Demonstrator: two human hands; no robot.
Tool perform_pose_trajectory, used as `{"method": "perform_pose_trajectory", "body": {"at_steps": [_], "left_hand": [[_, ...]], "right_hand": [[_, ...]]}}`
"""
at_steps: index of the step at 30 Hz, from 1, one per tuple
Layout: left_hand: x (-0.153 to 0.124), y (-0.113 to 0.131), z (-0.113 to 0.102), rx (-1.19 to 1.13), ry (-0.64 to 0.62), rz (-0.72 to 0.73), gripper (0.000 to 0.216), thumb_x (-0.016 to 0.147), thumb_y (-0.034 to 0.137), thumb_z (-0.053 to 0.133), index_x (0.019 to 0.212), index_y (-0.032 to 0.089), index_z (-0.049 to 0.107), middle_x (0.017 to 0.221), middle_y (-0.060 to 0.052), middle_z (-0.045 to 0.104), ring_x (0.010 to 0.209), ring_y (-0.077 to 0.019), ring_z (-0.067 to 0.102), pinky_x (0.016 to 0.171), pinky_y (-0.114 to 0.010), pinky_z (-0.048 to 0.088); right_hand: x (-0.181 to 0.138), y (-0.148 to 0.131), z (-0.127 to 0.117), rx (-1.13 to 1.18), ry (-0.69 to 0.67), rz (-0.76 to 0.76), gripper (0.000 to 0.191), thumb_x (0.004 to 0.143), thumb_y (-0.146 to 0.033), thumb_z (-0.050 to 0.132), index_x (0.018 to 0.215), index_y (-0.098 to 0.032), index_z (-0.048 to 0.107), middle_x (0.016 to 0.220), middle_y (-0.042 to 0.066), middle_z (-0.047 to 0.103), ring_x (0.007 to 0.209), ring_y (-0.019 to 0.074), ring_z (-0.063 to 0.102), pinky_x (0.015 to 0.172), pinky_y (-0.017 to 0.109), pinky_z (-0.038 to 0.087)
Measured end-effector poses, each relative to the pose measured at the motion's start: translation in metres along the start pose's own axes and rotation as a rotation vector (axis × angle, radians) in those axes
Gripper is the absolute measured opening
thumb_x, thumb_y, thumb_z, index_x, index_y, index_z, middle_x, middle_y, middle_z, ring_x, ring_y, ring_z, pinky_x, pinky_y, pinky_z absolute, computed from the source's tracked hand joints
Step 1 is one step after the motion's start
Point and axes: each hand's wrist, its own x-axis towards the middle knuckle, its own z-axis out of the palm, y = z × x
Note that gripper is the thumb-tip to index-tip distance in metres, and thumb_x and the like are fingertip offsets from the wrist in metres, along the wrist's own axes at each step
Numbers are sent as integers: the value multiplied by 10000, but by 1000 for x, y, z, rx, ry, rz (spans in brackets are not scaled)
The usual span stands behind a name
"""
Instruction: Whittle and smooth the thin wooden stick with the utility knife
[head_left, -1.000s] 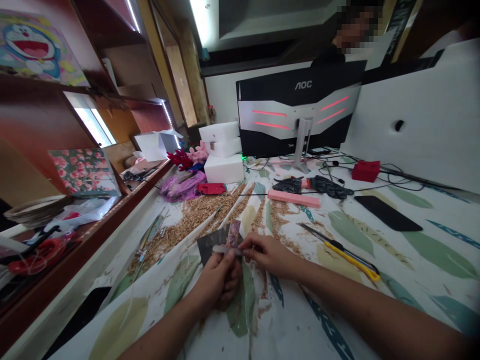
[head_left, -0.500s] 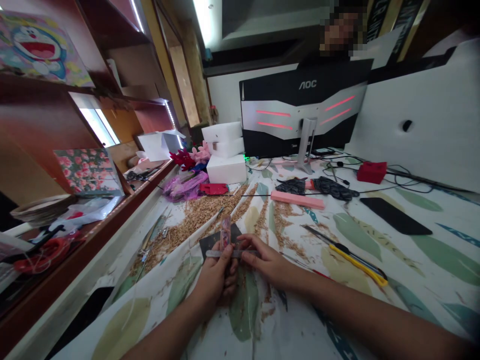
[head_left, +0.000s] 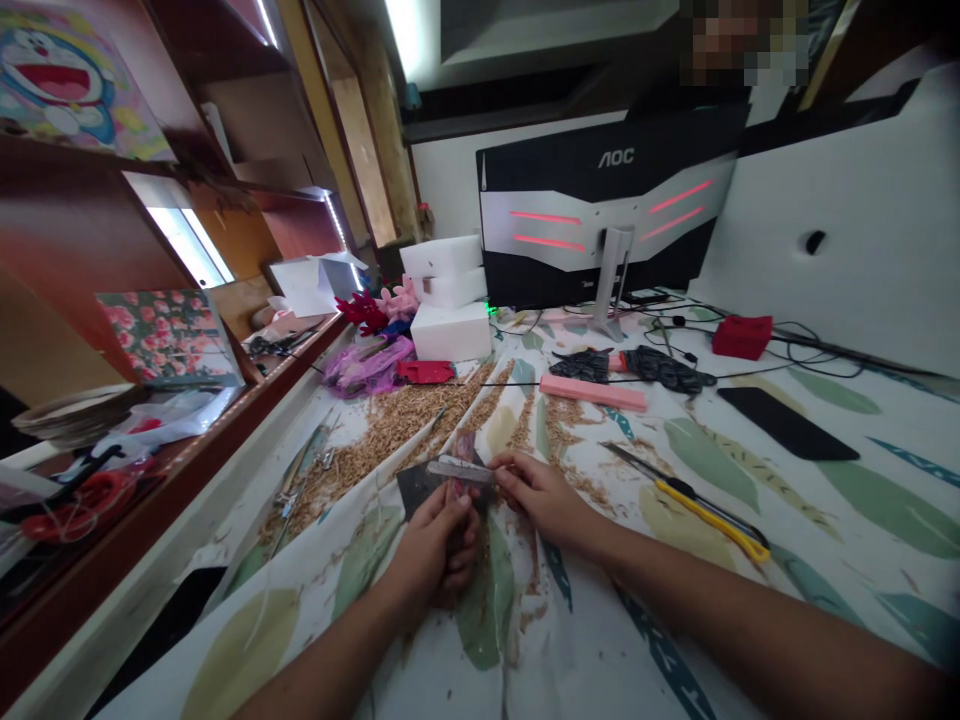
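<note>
My left hand [head_left: 433, 545] is closed round a small upright pinkish piece [head_left: 463, 447], held over a dark card [head_left: 415, 487] on the leaf-print table cover [head_left: 750, 600]. My right hand [head_left: 541, 496] pinches the right end of a thin grey stick [head_left: 460, 468] that lies across the pinkish piece, just above my left fingers. Both hands meet near the table's middle. Loose wood shavings [head_left: 390, 430] spread out beyond them.
A yellow utility knife [head_left: 705, 513] lies right of my right hand, a black phone [head_left: 786, 423] and a pink bar [head_left: 592, 392] farther back. White foam blocks [head_left: 448, 300], a monitor's back [head_left: 607, 210], cables and a red box [head_left: 741, 335] stand behind. A person sits beyond the monitor. Shelves run along the left.
The grey stick has risen and tilted across the pinkish piece; my right hand shifted slightly up and right along it. My left hand keeps its hold.
</note>
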Motion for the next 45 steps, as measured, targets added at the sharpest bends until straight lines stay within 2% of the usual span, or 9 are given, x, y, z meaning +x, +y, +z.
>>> {"method": "perform_pose_trajectory", "body": {"at_steps": [2, 6, 9, 13, 26, 29, 34, 38, 45], "left_hand": [[0, -1, -1, -8, 17, -20, 319, 829, 452, 670, 883, 244, 435, 607, 87, 457, 371, -43, 253, 308, -152, 164], [-4, -2, 1, 30, 19, -22, 366, 759, 363, 744, 935, 251, 443, 533, 122, 378, 362, -47, 230, 312, -144, 142], [-5, -4, 2, 130, 15, -36, 362, 764, 402, 731, 910, 248, 438, 472, 130, 367, 326, -55, 225, 290, -159, 163], [-4, -8, 1, 128, 19, -5, 373, 767, 402, 736, 942, 253, 443, 467, 140, 370, 311, -51, 211, 287, -161, 166], [-4, -6, 2, 114, 60, 10, 443, 736, 409, 765, 988, 257, 434, 488, 138, 386, 343, -53, 218, 300, -155, 162], [-3, -6, 0, 136, 61, 0, 417, 761, 435, 742, 964, 254, 426, 464, 145, 358, 331, -54, 200, 291, -162, 157], [-2, -4, -1, 99, 32, 31, 418, 770, 398, 748, 1023, 263, 444, 512, 138, 361, 370, -49, 197, 322, -148, 158], [0, -6, -3, 84, 17, 44, 392, 787, 392, 733, 1019, 269, 443, 512, 140, 347, 372, -52, 197, 326, -150, 170], [-3, -4, 1, 64, 33, 5, 419, 760, 378, 754, 1006, 274, 431, 506, 139, 349, 377, -51, 193, 327, -147, 154]], "right_hand": [[-1, 0, 0, -39, -40, -63, 248, 972, -379, 493, 1150, -213, 542, 765, -33, 571, 689, 138, 502, 649, 261, 375], [1, 0, 1, -82, 140, -123, 148, 968, -336, 497, 1038, -215, 547, 829, -14, 597, 775, 154, 540, 730, 283, 400], [1, -2, 4, -93, 47, -151, 106, 952, -307, 521, 953, -212, 569, 860, 2, 638, 821, 170, 580, 751, 291, 424], [-1, -4, 7, -106, 156, -142, 112, 965, -308, 501, 969, -213, 560, 868, 7, 658, 827, 175, 599, 756, 295, 432], [-1, -1, 5, -178, 195, -118, 120, 974, -313, 495, 970, -214, 562, 880, 9, 670, 835, 180, 613, 753, 298, 419], [1, 2, 4, -169, 59, -135, 116, 966, -315, 510, 964, -218, 574, 858, 2, 669, 824, 178, 615, 743, 293, 424], [12, 9, -10, -124, 340, -123, 210, 979, -381, 484, 1055, -202, 566, 926, 23, 649, 845, 181, 596, 754, 301, 437], [8, 4, -13, -219, 276, -171, 263, 1004, -366, 435, 1141, -208, 595, 857, 16, 653, 777, 173, 599, 721, 299, 444], [0, 4, -7, -444, 98, -343, 316, 967, -220, 458, 1237, -219, 622, 1138, 79, 701, 1031, 212, 637, 919, 354, 469]]}}
